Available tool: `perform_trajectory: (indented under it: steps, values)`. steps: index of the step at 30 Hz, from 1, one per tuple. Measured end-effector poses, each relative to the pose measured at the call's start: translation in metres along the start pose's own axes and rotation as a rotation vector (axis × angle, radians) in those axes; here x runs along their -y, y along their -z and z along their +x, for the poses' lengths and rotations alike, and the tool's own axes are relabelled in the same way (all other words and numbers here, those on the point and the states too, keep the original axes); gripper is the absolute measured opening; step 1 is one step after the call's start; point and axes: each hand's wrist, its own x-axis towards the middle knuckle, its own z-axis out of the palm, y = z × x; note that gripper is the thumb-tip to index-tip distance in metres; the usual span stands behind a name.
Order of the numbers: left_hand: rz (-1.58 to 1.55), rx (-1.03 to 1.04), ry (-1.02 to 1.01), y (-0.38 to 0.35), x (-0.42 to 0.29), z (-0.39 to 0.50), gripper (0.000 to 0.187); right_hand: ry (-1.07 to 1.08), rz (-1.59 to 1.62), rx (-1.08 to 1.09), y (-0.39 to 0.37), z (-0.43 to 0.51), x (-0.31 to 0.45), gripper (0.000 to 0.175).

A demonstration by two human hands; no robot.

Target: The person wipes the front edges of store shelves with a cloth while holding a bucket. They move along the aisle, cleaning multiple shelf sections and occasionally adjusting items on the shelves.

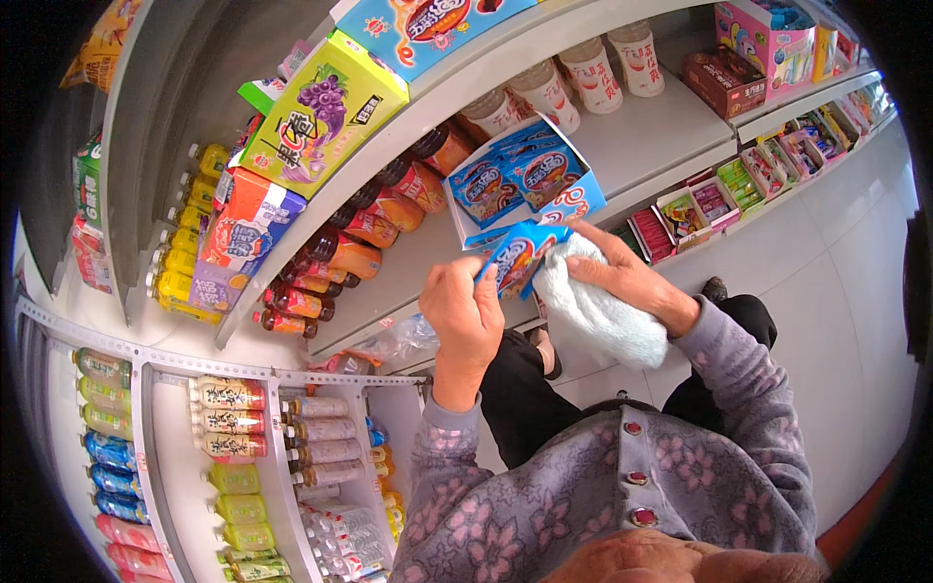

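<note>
Between my two hands is a blue snack packet (519, 256) with printed pictures and writing. My left hand (466, 310) pinches its left end between thumb and fingers. A pale, fluffy cloth (601, 310) is bunched in my right hand (619, 266) and rests against the packet's right end. Just beyond the packet stands an open display box (576, 208), white inside and blue on its printed front. Several similar blue packets (514, 175) fill it. The box sits at the front of a light grey shelf (656, 153).
Dark drink bottles (353, 251) lie left of the box, and clear labelled bottles (594, 76) stand behind it. A green grape-printed carton (328, 113) sits on the shelf above. Small candy boxes (707, 204) line a lower ledge. More bottles (237, 423) fill shelves at lower left.
</note>
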Motion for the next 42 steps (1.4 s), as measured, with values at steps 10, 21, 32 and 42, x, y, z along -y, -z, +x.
perform_trajectory:
  steps: [10,21,32,42]
  values:
    - [-0.134,0.090,-0.056,-0.010,0.023,-0.019,0.011,-0.095,-0.025,-0.037,-0.004,0.001,-0.029,0.032]
    - [-0.109,-0.068,0.145,-0.013,0.091,0.048,0.011,0.053,-0.462,0.004,0.004,0.010,-0.034,0.028]
    - [-0.203,0.100,0.118,-0.064,0.119,0.073,0.005,0.043,-0.469,-0.015,0.016,0.015,-0.040,0.030]
    - [-0.264,0.143,0.157,-0.080,0.117,0.071,0.007,0.032,-0.484,-0.025,0.017,0.020,-0.038,0.030]
